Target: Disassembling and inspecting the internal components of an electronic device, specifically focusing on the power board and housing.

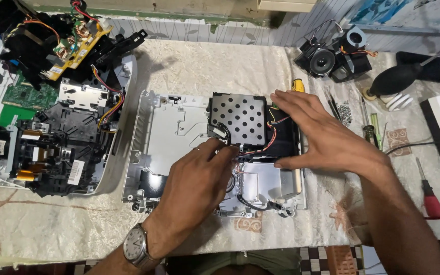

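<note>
- Cloth-covered workbench [230, 66] carried everything, strewn with parts of a dismantled projector.
- White plastic housing shell [169, 127] lay open at the centre, its inside facing up.
- At nine o'clock from that shell sat the pulled-out optical chassis [57, 147], with a green circuit board [24, 95] and a yellow-framed board [80, 46] above it, towards eleven.
- Black perforated metal box [240, 118] sat inside the shell's upper right part, with red, yellow and black wires [273, 133] trailing along its three o'clock edge.
- Right hand [322, 135] lay spread flat over the box's right side, fingers splayed and thumb along its lower edge.
- Left hand [197, 186], with a wristwatch, reached in from six o'clock, fingertips bunched at the box's lower-left corner; whether they pinched anything, I could not tell.
- Speaker module [327, 58] stood at one o'clock, a black air blower [403, 76] at two.
- Screwdrivers [370, 127] and loose screws [345, 113] lay at three o'clock.
- Judged risk: the thin wires could snag or tear if the box shifted under that flat palm, and a sweeping wrist might scatter the screws.
</note>
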